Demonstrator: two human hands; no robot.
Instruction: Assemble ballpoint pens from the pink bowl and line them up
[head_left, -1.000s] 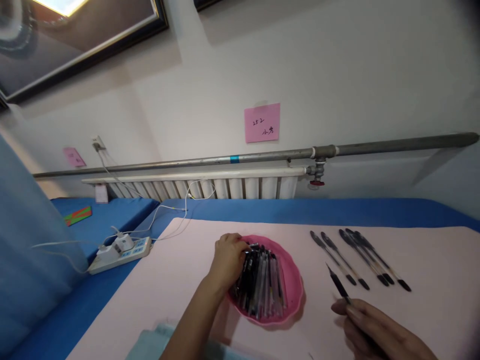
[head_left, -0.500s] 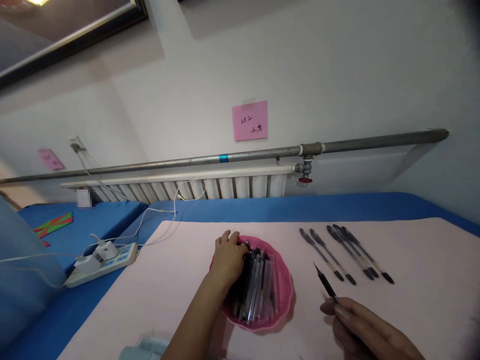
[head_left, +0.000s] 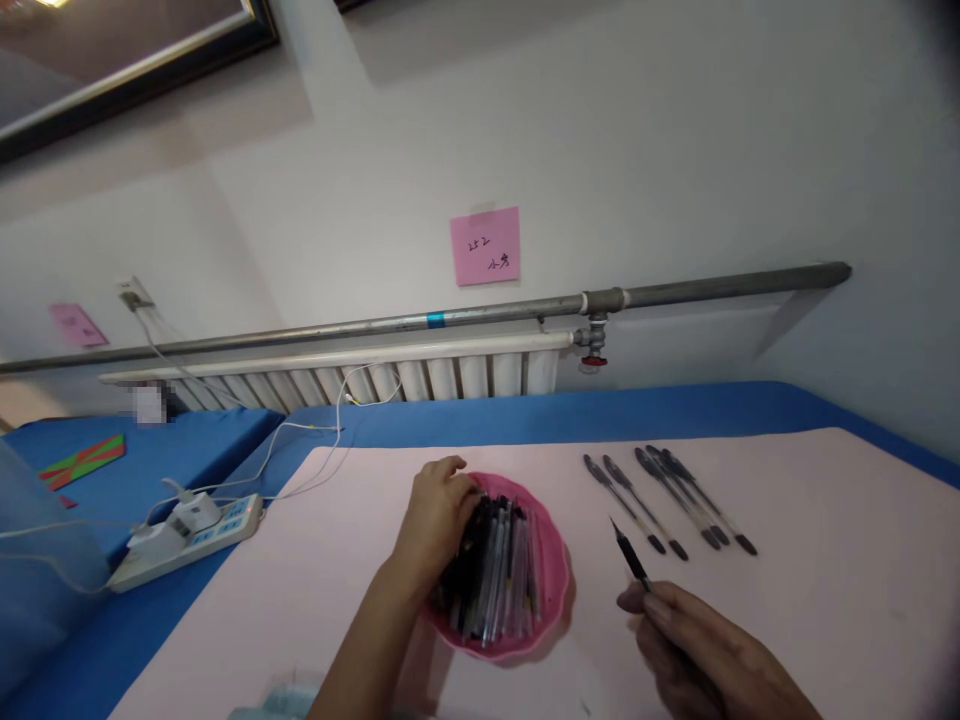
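A pink scalloped tray (head_left: 556, 585) holds several clear pen barrels (head_left: 501, 580) and a heap of small black pieces, probably pen caps (head_left: 459, 570). Over the tray's left rim, my left hand (head_left: 435, 505) curls its fingers down among the black pieces; the fingertips are hidden, so what they grip cannot be made out. My right hand (head_left: 694, 640) pinches an uncapped pen (head_left: 632, 555) with a black grip, its tip pointing up and left, to the right of the tray. Beyond that hand, several capped pens (head_left: 679, 495) lie slanted side by side on the pink sheet (head_left: 300, 580).
At the left, a white power strip (head_left: 187, 545) with plugged-in chargers and white cables (head_left: 334, 430) lies on the blue tablecloth (head_left: 480, 420). A light-blue item (head_left: 274, 703) shows at the bottom edge. Behind the table run a radiator (head_left: 442, 378) and a metal pipe (head_left: 510, 310).
The whole view has shifted slightly. My left hand's fingers have curled in more over the black pieces at the tray's edge. My right hand still holds the pen in much the same place.
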